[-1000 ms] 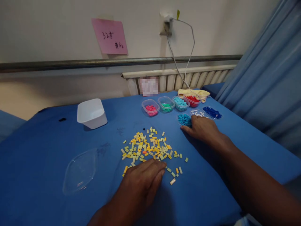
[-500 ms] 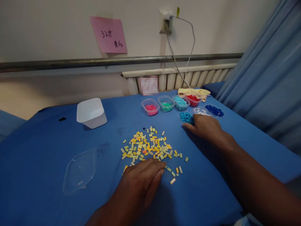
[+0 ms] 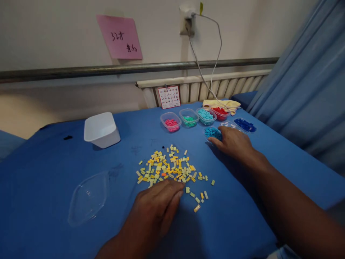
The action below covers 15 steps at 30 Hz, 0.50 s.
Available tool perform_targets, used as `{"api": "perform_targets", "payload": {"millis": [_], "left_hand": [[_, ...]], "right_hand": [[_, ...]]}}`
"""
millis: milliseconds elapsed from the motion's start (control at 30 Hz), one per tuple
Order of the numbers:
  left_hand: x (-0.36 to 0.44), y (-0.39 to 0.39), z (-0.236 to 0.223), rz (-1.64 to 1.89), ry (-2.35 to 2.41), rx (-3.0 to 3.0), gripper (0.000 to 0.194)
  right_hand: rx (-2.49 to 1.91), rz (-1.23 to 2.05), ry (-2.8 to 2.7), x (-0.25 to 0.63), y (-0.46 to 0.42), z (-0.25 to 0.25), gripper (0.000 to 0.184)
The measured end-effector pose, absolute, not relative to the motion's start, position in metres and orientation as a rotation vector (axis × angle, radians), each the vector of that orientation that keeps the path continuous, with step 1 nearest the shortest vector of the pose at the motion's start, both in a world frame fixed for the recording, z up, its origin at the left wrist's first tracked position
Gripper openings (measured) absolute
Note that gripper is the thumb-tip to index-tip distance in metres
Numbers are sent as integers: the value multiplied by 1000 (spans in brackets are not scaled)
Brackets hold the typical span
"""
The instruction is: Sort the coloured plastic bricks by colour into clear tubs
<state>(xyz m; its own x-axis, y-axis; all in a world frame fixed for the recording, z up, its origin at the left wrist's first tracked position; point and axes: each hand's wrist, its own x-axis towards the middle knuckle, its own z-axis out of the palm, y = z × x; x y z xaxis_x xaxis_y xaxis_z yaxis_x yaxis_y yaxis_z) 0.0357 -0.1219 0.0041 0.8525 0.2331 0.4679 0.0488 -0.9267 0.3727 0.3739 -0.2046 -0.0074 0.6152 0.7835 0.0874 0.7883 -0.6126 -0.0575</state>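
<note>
My left hand [image 3: 160, 203] rests palm-down at the near edge of a scattered pile of small yellow and pale-green toy bricks [image 3: 164, 168]. Its fingers are bent and together, the thumb against them; anything beneath the fingertips is hidden. My right hand [image 3: 234, 142] reaches to a clear plastic tub of blue bricks [image 3: 212, 132], with thumb on the near side and fingers at the right edge. Partly behind those fingers is a tub of white bricks [image 3: 225, 124]. A tub of dark-blue bricks [image 3: 245, 125] stands just beyond.
Along the back stand tubs of pink [image 3: 171, 124], green [image 3: 189, 118], light-blue [image 3: 206, 116] and red bricks [image 3: 219, 112], near a yellow cloth [image 3: 229, 104]. At left are a white container [image 3: 101, 131] and a clear lid [image 3: 88, 198]. A cable [image 3: 199, 66] hangs from the socket.
My right hand has moved slightly right and away, and the blue, white and dark-blue tubs have shifted with it. My left hand has drawn slightly back from the pile.
</note>
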Motion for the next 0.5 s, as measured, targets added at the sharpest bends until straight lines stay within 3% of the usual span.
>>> {"api": "perform_targets", "payload": {"millis": [200,367,500], "left_hand": [[34,-112,0,844,274,2715,21],[28,-98,-1,874,502,2668,21],[22,-81,-4,797,768,2642,36]], "right_hand": [[-2812,-35,-1340,375,-207,-6,52],[-2736,-72,-1406,370,-208,-6,59],[-2678,-53,-1460,365,-205,-10,59]]}}
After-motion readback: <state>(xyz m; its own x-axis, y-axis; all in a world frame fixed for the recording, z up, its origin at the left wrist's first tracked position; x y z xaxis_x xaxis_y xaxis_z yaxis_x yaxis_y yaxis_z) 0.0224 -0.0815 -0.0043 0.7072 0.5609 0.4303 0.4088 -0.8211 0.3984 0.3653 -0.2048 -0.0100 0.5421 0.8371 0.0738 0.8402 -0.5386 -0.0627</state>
